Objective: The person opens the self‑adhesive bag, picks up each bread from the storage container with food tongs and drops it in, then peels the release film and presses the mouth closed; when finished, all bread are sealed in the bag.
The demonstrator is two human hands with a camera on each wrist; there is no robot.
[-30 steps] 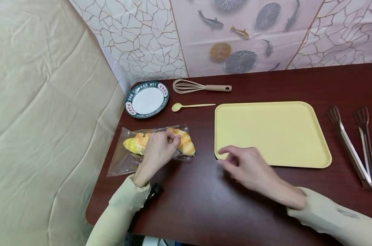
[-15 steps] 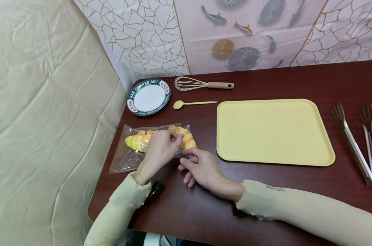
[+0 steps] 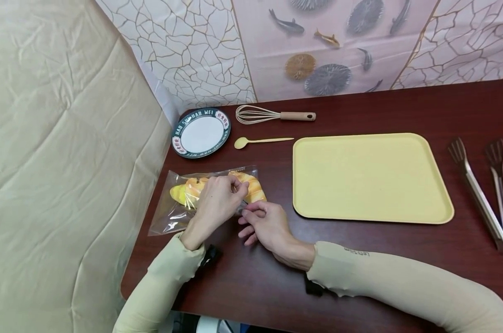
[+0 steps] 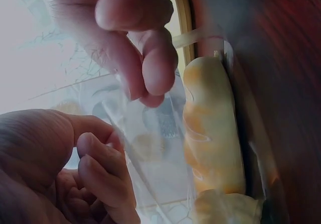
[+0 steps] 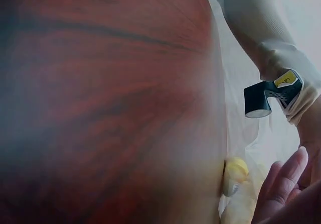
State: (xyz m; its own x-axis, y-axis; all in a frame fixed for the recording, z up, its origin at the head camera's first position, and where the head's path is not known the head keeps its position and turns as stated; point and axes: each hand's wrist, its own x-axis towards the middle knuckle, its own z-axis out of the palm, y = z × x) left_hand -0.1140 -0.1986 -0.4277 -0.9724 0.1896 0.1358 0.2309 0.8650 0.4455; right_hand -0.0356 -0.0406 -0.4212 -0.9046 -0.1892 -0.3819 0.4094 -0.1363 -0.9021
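Note:
A clear plastic bag (image 3: 162,225) lies at the left of the table. Inside it are bread rolls: a striped golden roll (image 3: 253,187) at the right end, and a yellow one (image 3: 178,194) with a browner piece beside it at the left. My left hand (image 3: 218,199) pinches the bag's film above the bread and hides the middle of it. At the bag's near right edge, my right hand (image 3: 272,229) pinches the film between thumb and forefinger, its other fingers spread. Up close in the left wrist view, the film stretches between both hands beside a long roll (image 4: 213,128).
Right of the hands lies a yellow tray (image 3: 372,180), with metal tongs (image 3: 480,203) beyond it. Behind the bag are a green-rimmed plate (image 3: 201,133), a yellow spoon (image 3: 261,141) and a whisk (image 3: 276,115). A quilted cloth wall (image 3: 68,162) borders the table's left side.
My right hand has moved left from the tray's near corner to the bag's edge and taken hold of the film there. The left hand has stayed in place on the bag.

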